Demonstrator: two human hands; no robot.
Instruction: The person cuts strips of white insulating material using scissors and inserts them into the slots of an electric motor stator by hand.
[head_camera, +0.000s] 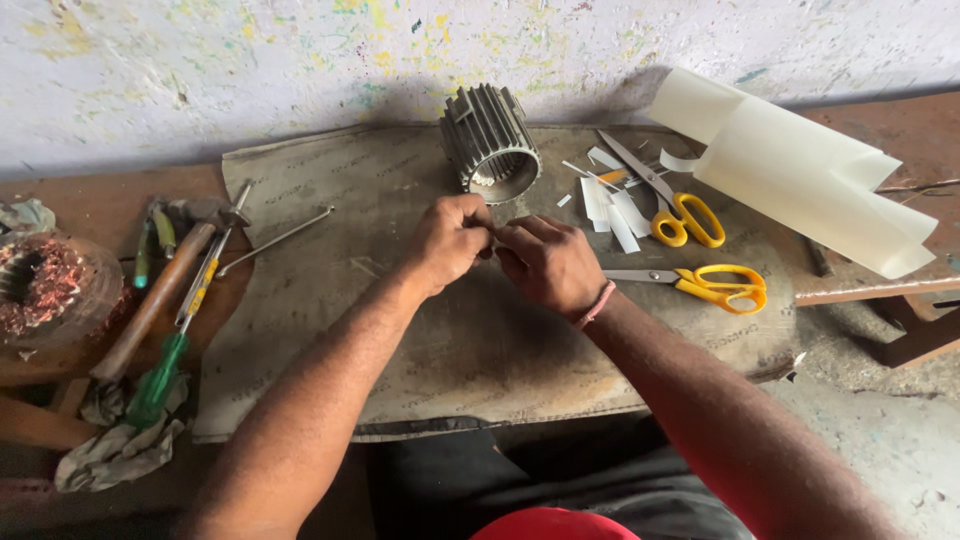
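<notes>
- A stator (490, 143), a ribbed grey metal cylinder, is seen lying on its side on a worn mat (400, 330), just beyond both hands, near the paint-flecked wall (250, 70).
- The left hand (447, 241) is curled shut, its fingertips met by those of the right hand (545, 262) in front of the stator's open end.
- Something small appears to be pinched between the two hands; what it is cannot be told.
- White paper strips (610, 205) are scattered right of the stator, beside two yellow-handled scissors (685, 215) (715, 285).
- A cream sheet (800, 170), loosely rolled, is laid at the far right.
- On the left, a hammer (160, 290), a green screwdriver (165, 365) and a copper coil (45, 285) are set well apart from the hands.
- A rag (115, 450) is bunched at the bench's near left corner.
</notes>
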